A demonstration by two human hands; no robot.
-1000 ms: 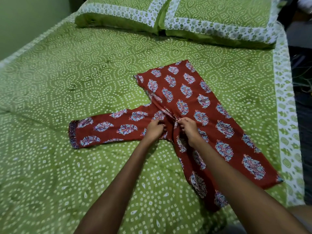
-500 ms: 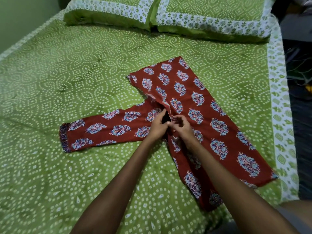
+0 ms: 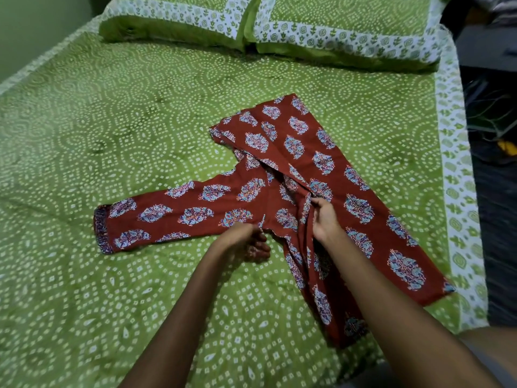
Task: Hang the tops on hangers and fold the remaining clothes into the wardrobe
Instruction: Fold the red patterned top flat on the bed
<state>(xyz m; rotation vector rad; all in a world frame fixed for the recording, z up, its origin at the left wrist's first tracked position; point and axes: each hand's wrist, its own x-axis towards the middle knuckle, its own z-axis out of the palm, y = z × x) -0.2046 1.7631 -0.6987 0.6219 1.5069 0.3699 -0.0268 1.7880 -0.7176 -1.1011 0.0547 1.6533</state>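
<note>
Red printed top [image 3: 282, 197] lies spread on the green bed [image 3: 112, 135], centre-right, body running diagonally from far-centre to near-right, one sleeve [image 3: 156, 217] stretched out flat to the left. Body looks partly folded over on itself lengthwise, with a ridge of bunched cloth down the middle.

Right hand [image 3: 324, 217]: fingers curled onto that bunched fold near the middle of the top, grip pinching cloth at the fingertips. Left hand [image 3: 246, 242]: just at the near edge of the top below the sleeve seam, fingers loosely curled; blurred, cannot tell whether its grip has any cloth or is just off the hem.

Two green pillows [image 3: 251, 26] at the far end of the bed. Dark floor and some cables off the right side.

Progress, as a judgement: early. This one garment is only half arranged; sleeve not yet brought in, body not squared up. No hanger in view, no wardrobe in view, no other clothes visible on the bed, so can't say how many items remain. If it counts as a top it needs a hanger rather than a fold; either way it is not yet put away. Left to do: finish handling this piece, carry it to the wardrobe, then any remaining clothes out of frame.
</note>
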